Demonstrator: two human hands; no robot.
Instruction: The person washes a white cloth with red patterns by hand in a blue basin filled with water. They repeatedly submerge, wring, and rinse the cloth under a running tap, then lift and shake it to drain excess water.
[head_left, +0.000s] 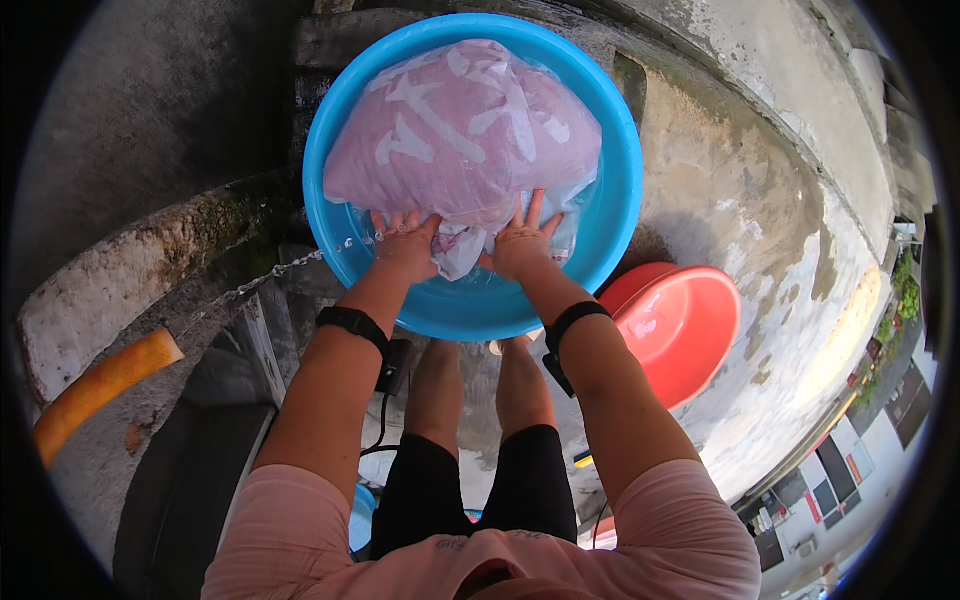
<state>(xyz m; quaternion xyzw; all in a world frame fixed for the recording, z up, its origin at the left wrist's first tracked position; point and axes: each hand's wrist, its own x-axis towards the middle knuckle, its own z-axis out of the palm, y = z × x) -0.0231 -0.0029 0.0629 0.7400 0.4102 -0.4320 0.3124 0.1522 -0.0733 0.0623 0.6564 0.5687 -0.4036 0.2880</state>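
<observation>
A large blue plastic basin (632, 180) stands before me with water in it. Inside lies a bulging, wet, translucent bag (465, 150) with white markings, and something pinkish shows through it. My left hand (405, 244) rests at the bag's near edge, palm down, fingers apart and their tips partly under the bulge. Against the same edge, farther right, my right hand (523, 244) is spread with its fingers on the bag. Between the hands, a crumpled whitish end of the bag (459, 251) hangs towards the water. Neither hand is closed around anything.
From the left, an orange hose (112, 382) spouts a water stream (255, 283) towards the blue basin. A red plastic basin (697, 330) leans tilted at the right. Behind the hose runs a worn concrete ledge (150, 262). Part of another blue container (361, 517) shows beside my legs.
</observation>
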